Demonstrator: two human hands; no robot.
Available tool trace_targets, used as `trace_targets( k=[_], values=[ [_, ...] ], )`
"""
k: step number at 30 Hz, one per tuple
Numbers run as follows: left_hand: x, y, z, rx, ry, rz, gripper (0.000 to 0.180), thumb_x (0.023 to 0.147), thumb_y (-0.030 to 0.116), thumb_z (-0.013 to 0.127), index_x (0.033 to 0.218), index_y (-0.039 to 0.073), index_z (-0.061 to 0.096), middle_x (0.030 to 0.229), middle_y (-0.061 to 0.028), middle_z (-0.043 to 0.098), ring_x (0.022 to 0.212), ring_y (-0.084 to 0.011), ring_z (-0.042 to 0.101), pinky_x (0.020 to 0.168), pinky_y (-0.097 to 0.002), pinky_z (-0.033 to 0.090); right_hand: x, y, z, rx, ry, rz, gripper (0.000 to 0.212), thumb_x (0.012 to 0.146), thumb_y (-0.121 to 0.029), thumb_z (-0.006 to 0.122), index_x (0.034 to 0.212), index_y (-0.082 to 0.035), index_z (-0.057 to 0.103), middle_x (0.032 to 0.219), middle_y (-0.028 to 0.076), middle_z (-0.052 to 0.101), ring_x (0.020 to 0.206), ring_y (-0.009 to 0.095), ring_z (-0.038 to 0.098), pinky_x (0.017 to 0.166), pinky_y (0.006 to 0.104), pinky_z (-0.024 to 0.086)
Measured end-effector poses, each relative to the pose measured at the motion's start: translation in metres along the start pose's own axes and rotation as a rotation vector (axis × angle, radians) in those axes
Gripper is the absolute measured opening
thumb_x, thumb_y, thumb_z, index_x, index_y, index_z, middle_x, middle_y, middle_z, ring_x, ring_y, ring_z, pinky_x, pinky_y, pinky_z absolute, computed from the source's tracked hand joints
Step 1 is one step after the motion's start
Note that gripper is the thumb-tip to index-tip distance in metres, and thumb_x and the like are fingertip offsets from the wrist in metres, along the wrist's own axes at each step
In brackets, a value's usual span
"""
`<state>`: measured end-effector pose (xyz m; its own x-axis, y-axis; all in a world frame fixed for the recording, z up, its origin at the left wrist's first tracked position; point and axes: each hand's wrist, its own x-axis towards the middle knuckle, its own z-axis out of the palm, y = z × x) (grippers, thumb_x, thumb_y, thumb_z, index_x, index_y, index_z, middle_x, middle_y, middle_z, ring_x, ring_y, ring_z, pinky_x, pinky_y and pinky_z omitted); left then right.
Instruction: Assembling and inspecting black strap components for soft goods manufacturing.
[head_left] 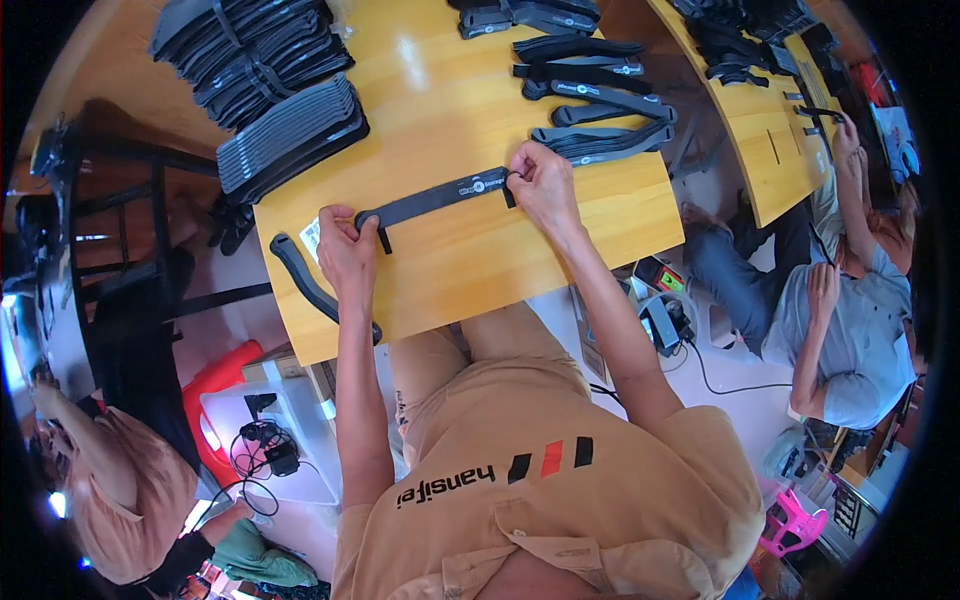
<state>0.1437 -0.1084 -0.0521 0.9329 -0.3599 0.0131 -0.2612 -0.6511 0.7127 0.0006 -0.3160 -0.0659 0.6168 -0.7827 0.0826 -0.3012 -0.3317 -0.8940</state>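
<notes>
A dark grey flat strap (430,202) with pale printing stretches between my hands, just over the near part of the yellow table (480,265). My left hand (347,255) is closed on its rounded left end, where a short black tab hangs down. At the other end, my right hand (546,192) pinches the strap between thumb and fingers, with another dark tab below the fingertips. A white label (311,238) shows partly behind my left hand. To the left of that hand lies a loose dark strap (303,280), partly covered by my left forearm.
Banded stacks of dark straps (262,60) and a neat row of grey straps (290,140) occupy the far left. Folded straps (605,115) lie at the far right. People work on both sides, one at another table (770,165). A clear bin (285,440) stands at lower left.
</notes>
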Motion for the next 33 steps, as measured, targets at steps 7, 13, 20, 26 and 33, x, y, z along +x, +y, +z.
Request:
trace_targets(
  k=[7,13,20,26,33],
  values=[
    [0.004,-0.006,0.002,-0.006,0.007,-0.012,0.025,0.07,0.016,0.072,0.084,0.005,0.054,0.062,-0.0067,0.055,0.06,-0.0215,0.055,0.057,-0.0349,0.043,-0.004,0.0,0.002,-0.069,0.013,-0.171,0.008,0.064,0.006,0.056,0.07,0.001,0.055,0.067,0.013,0.054,0.063,0.026,0.057,0.059,0.0347,0.045],
    [-0.003,0.005,-0.005,0.078,0.005,0.025,0.019,0.073,0.014,0.067,0.085,0.003,0.057,0.069,-0.0108,0.061,0.067,-0.0249,0.061,0.063,-0.0352,0.047,-0.009,-0.003,-0.01,-0.184,0.022,-0.323,0.015,0.067,0.007,0.053,0.078,0.001,0.061,0.074,0.017,0.056,0.072,0.033,0.057,0.068,0.0393,0.047],
    [-0.036,0.033,0.007,0.18,0.039,0.549,0.033,0.079,0.008,0.056,0.11,0.002,0.053,0.1,-0.0169,0.057,0.093,-0.0327,0.056,0.075,-0.0416,0.046,-0.038,-0.021,-0.028,-0.304,-0.036,-0.445,0.029,0.07,0.009,0.05,0.096,0.001,0.061,0.089,0.014,0.055,0.085,0.032,0.055,0.077,0.0369,0.045],
    [-0.065,0.055,0.049,0.292,-0.138,0.766,0.056,0.077,0.022,0.061,0.126,0.003,0.044,0.118,-0.014,0.045,0.114,-0.0296,0.04,0.092,-0.0425,0.034,-0.046,-0.019,-0.02,-0.413,-0.111,-0.604,0.036,0.069,0.007,0.052,0.104,0.003,0.057,0.102,0.014,0.053,0.099,0.031,0.049,0.086,0.0368,0.043],
    [-0.064,0.053,0.059,0.4,-0.156,0.773,0.062,0.08,0.036,0.059,0.131,0.006,0.04,0.126,-0.0132,0.041,0.119,-0.0284,0.035,0.095,-0.0461,0.028,-0.041,-0.004,-0.017,-0.579,-0.146,-0.78,0.038,0.071,-0.002,0.053,0.108,0.007,0.055,0.109,0.015,0.053,0.106,0.029,0.048,0.095,0.0379,0.037]
  ],
)
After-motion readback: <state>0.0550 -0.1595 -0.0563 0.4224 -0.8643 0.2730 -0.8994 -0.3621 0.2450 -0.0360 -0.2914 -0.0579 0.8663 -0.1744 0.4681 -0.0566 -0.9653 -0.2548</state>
